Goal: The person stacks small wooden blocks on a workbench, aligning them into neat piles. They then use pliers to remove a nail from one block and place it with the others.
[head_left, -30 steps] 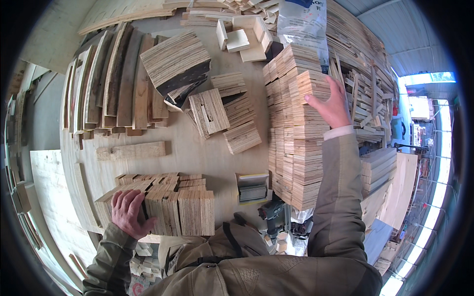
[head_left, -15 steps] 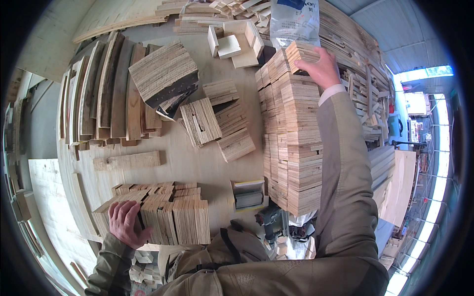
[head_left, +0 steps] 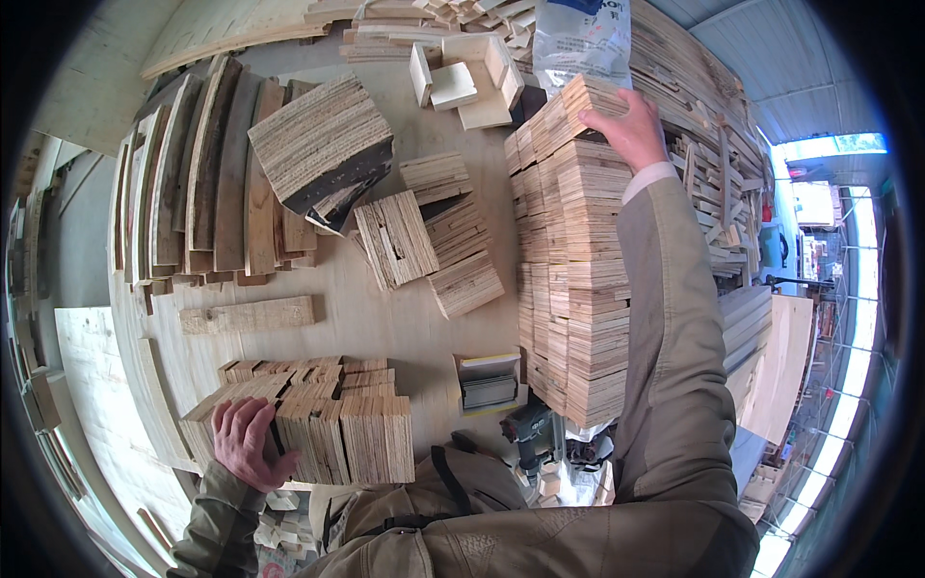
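R arm [head_left: 674,289] outstretched, R hand [head_left: 631,132] clasping wood bundle [head_left: 584,94], far end of tall stack [head_left: 575,270]. L arm [head_left: 217,515] close in; L hand [head_left: 249,445] fingers curled over low stack [head_left: 376,438], L end, can't tell if gripping.

Tan stripes predominated

Long block row [head_left: 578,279] and short block row [head_left: 374,441] were tan, striped brown. Large block [head_left: 320,140] showed tan stripes and a black side. Jacket [head_left: 540,539] was olive-brown; plastic bag [head_left: 580,48], whitish with blue.
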A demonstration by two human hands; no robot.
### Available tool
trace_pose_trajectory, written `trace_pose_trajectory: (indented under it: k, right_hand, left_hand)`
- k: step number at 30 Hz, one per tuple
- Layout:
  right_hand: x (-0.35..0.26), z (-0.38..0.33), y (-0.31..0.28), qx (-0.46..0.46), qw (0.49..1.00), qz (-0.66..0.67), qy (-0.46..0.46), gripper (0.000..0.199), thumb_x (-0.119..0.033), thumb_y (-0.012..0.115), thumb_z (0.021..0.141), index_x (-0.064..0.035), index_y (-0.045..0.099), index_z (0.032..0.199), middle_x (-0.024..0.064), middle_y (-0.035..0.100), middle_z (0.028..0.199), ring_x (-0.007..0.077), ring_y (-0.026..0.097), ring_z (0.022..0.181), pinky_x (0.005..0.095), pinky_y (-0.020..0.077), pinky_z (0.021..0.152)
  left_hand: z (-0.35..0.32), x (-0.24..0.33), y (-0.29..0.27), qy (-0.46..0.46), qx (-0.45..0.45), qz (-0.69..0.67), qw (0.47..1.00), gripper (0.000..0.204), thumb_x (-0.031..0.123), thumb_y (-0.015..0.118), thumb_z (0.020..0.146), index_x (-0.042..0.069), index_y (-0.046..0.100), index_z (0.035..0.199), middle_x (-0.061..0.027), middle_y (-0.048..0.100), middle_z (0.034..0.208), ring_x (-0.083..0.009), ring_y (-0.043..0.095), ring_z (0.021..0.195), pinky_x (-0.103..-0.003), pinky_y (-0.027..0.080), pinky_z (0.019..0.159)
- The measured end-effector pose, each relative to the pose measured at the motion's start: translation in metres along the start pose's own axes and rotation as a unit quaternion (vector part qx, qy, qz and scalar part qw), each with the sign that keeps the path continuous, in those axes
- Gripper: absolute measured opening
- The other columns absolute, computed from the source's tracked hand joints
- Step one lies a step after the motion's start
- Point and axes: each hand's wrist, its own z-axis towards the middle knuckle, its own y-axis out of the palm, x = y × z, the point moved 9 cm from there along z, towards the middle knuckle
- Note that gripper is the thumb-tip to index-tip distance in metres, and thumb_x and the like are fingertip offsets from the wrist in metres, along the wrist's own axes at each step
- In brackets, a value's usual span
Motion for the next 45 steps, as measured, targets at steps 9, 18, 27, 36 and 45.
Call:
trace_pose_trajectory:
  k: [9,18,27,36,45]
  right_hand:
    - [0.001,0.001,0.001,-0.011,1.0,0.027,-0.008,0.101,-0.053,0.095,0.069,-0.001,0.062,0.149,0.0268,0.05,0.154,0.0412,0.05,0.145,0.0453,0.0414,0.124]
    - [0.002,-0.003,0.0,-0.015,1.0,0.009,0.0,0.104,-0.054,0.096,0.073,0.0013,0.058,0.153,0.027,0.05,0.156,0.0395,0.05,0.148,0.0449,0.0421,0.124]
    - [-0.06,-0.034,-0.035,0.078,0.984,-0.139,-0.086,0.108,-0.064,0.09,0.079,0.0014,0.053,0.156,0.0278,0.046,0.164,0.0412,0.048,0.153,0.0491,0.0423,0.125]
    - [-0.181,-0.193,0.1,-0.135,0.977,0.098,-0.134,0.111,-0.053,0.091,0.082,0.0099,0.042,0.159,0.0347,0.058,0.149,0.047,0.06,0.138,0.0499,0.0486,0.119]
    - [-0.207,-0.24,0.181,-0.162,0.986,0.023,-0.033,0.113,-0.04,0.091,0.073,0.0105,0.035,0.156,0.0328,0.062,0.14,0.0494,0.063,0.126,0.0516,0.0524,0.111]
  left_hand:
    - [-0.001,-0.001,0.001,-0.014,-0.015,0.0,1.0,0.079,0.055,0.077,0.086,0.002,0.058,0.141,-0.0228,0.065,0.135,-0.0455,0.064,0.124,-0.066,0.042,0.111]
    - [0.0,0.001,-0.001,-0.013,-0.004,0.003,1.0,0.08,0.05,0.082,0.08,0.004,0.059,0.141,-0.0198,0.066,0.135,-0.0439,0.064,0.123,-0.065,0.043,0.111]
    - [0.002,0.0,-0.005,-0.013,-0.001,-0.007,1.0,0.08,0.043,0.086,0.076,0.005,0.061,0.14,-0.0184,0.067,0.135,-0.0427,0.064,0.124,-0.064,0.044,0.111]
    - [0.004,0.002,-0.009,-0.01,0.002,-0.022,1.0,0.085,0.042,0.089,0.073,0.005,0.06,0.144,-0.0173,0.066,0.134,-0.0414,0.064,0.125,-0.063,0.044,0.112]
    - [0.002,0.004,-0.005,0.0,0.023,-0.007,1.0,0.079,0.046,0.085,0.079,0.006,0.06,0.142,-0.0184,0.067,0.133,-0.0429,0.064,0.124,-0.064,0.044,0.112]
